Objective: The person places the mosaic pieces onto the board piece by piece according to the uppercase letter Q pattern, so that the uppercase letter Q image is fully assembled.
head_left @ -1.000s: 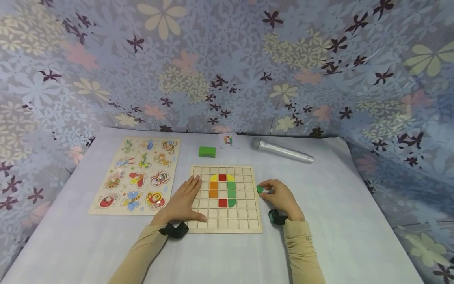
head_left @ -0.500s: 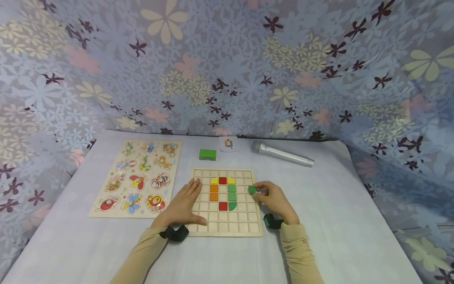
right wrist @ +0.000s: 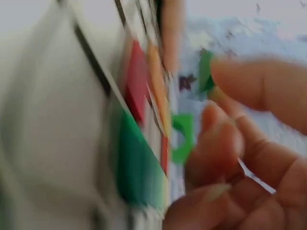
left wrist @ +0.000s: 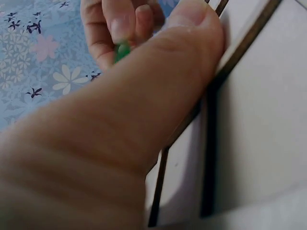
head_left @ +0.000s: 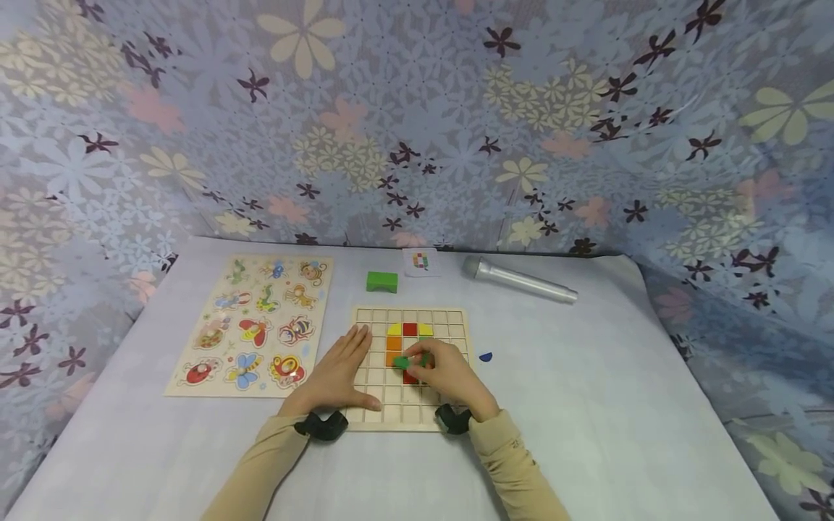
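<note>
A small green tile is pinched between the thumb and fingers of my right hand, over the middle of a wooden grid board. My left hand lies with straight fingers on the board's left side. Set in the grid are red, yellow and orange tiles, with green ones partly hidden behind my right hand. In the right wrist view the held tile is close above the board, near the red tile and a rounded green tile.
A dark blue half-round piece lies right of the board. Behind it are a green arch block, a pattern card and a silver microphone. An insect puzzle board lies at the left.
My right hand has carried the green tile leftward from beside the board to over its middle. The dark blue piece has come into clear sight. My left hand has stayed in place.
</note>
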The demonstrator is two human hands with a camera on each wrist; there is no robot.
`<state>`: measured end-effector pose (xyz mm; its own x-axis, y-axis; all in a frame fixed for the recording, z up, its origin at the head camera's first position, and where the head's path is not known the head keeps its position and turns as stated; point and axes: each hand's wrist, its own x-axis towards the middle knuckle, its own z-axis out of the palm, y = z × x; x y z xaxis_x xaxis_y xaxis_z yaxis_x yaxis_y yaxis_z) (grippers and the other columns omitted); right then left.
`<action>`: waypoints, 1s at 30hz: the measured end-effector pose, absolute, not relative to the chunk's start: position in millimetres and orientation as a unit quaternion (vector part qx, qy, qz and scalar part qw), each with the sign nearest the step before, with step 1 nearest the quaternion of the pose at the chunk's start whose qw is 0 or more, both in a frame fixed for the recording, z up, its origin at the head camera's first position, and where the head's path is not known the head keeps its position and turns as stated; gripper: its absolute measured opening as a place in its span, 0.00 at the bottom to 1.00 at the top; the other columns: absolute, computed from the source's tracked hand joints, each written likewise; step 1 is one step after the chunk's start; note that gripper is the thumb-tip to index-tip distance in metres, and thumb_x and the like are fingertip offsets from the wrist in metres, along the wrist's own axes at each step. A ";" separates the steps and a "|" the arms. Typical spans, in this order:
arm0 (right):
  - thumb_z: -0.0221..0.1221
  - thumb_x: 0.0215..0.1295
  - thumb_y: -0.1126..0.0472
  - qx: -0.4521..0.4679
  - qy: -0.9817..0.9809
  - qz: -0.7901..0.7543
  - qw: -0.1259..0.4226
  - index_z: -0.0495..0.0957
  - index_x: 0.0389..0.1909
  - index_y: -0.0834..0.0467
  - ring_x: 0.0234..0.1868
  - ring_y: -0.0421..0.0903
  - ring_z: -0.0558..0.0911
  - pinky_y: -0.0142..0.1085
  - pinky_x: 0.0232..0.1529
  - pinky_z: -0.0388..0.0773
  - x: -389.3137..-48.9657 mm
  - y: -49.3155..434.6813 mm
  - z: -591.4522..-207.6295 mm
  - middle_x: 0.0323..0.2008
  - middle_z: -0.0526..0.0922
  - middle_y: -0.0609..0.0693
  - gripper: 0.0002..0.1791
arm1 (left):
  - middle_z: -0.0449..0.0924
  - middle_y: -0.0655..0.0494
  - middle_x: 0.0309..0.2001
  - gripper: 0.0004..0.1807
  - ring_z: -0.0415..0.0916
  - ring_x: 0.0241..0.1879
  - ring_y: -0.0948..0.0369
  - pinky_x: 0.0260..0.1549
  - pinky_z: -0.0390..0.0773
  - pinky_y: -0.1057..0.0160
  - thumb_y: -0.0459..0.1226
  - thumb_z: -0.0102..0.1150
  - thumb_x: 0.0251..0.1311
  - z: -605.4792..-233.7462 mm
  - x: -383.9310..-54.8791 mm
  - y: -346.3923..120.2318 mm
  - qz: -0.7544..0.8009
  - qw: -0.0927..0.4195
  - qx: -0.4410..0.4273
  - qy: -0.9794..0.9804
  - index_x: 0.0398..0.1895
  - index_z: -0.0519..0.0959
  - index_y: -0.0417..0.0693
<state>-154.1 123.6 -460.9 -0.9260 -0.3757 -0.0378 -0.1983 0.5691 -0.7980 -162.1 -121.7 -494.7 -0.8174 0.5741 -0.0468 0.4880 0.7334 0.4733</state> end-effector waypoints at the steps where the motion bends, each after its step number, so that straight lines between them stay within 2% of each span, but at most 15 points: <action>1: 0.62 0.62 0.64 -0.167 0.886 -0.420 0.101 0.82 0.42 0.58 0.22 0.37 0.69 0.26 0.22 0.66 -153.2 118.7 -463.1 0.31 0.79 0.47 0.08 | 0.38 0.38 0.77 0.69 0.35 0.77 0.42 0.75 0.43 0.44 0.64 0.69 0.41 -494.8 -162.1 -121.2 0.228 0.096 0.288 0.925 0.75 0.45 0.32; 5: 0.64 0.60 0.63 -0.177 0.909 -0.368 0.089 0.83 0.37 0.55 0.23 0.35 0.69 0.25 0.25 0.65 -149.5 106.8 -469.8 0.24 0.75 0.42 0.05 | 0.38 0.38 0.77 0.68 0.35 0.77 0.42 0.75 0.44 0.43 0.64 0.69 0.42 -494.8 -161.6 -120.5 0.227 0.100 0.292 0.924 0.75 0.45 0.31; 10: 0.67 0.58 0.62 -0.204 0.908 -0.358 0.078 0.83 0.39 0.55 0.22 0.36 0.69 0.26 0.24 0.65 -148.0 99.9 -469.1 0.22 0.74 0.42 0.08 | 0.38 0.40 0.78 0.70 0.34 0.78 0.43 0.75 0.42 0.44 0.66 0.68 0.40 -496.1 -162.7 -124.6 0.228 0.097 0.284 0.926 0.75 0.45 0.33; 13: 0.69 0.57 0.58 -0.218 0.907 -0.348 0.090 0.83 0.41 0.55 0.23 0.35 0.69 0.26 0.24 0.66 -147.6 96.0 -466.3 0.22 0.73 0.41 0.12 | 0.37 0.41 0.78 0.70 0.33 0.78 0.45 0.76 0.42 0.45 0.68 0.66 0.40 -497.2 -163.4 -126.6 0.227 0.097 0.280 0.928 0.76 0.45 0.34; 17: 0.70 0.54 0.56 -0.218 0.919 -0.314 0.101 0.82 0.39 0.55 0.23 0.36 0.68 0.26 0.23 0.65 -147.1 91.3 -464.7 0.23 0.72 0.41 0.13 | 0.37 0.41 0.78 0.70 0.33 0.78 0.44 0.76 0.42 0.45 0.69 0.65 0.40 -499.2 -164.4 -126.7 0.231 0.093 0.283 0.926 0.75 0.45 0.34; 23: 0.71 0.54 0.58 -0.214 0.928 -0.290 0.092 0.81 0.34 0.54 0.26 0.38 0.69 0.27 0.26 0.66 -147.3 89.1 -465.3 0.27 0.74 0.44 0.09 | 0.39 0.39 0.78 0.70 0.35 0.77 0.43 0.75 0.43 0.43 0.67 0.67 0.40 -498.6 -164.0 -124.9 0.234 0.092 0.288 0.924 0.75 0.45 0.33; 30: 0.65 0.61 0.61 -0.214 0.908 -0.352 0.071 0.83 0.34 0.52 0.29 0.37 0.72 0.27 0.31 0.71 -151.0 94.2 -471.6 0.30 0.78 0.43 0.02 | 0.39 0.39 0.78 0.69 0.34 0.78 0.44 0.75 0.43 0.44 0.67 0.67 0.40 -497.1 -164.6 -122.7 0.232 0.093 0.289 0.924 0.75 0.45 0.33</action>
<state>-151.0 94.2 -471.6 -0.8983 -0.4387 0.0221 -0.3391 0.6607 -0.6697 -164.6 -122.7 -497.1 -0.8153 0.5777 -0.0388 0.4912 0.7255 0.4820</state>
